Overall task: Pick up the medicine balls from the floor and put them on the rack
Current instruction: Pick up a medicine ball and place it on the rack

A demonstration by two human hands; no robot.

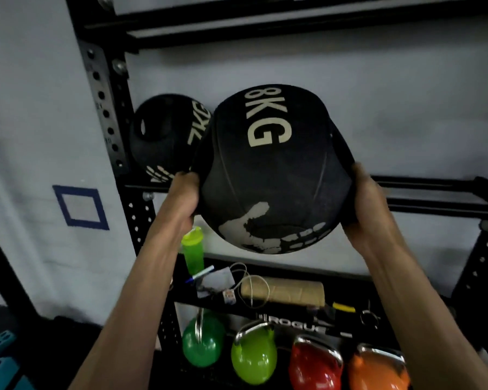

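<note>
A black medicine ball marked 8KG (273, 170), with a pale handprint on its underside, is held up in front of the black rack (110, 114). My left hand (185, 197) grips its left side handle and my right hand (368, 205) grips its right side handle. Both hands' fingers curl into the ball's grips and are partly hidden. Behind it to the left, a black medicine ball marked 7KG (166, 136) sits on the rack's middle rails (434, 192). The 8KG ball hangs just in front of these rails, touching or nearly touching the 7KG ball.
A shelf below holds a green shaker bottle (192, 249), a brown roll (285, 291), cables and small items. Under it stand green (203, 344), lime (254, 358), red (316, 367) and orange (378, 372) kettlebells. A white wall with a blue tape square (81, 206) lies left.
</note>
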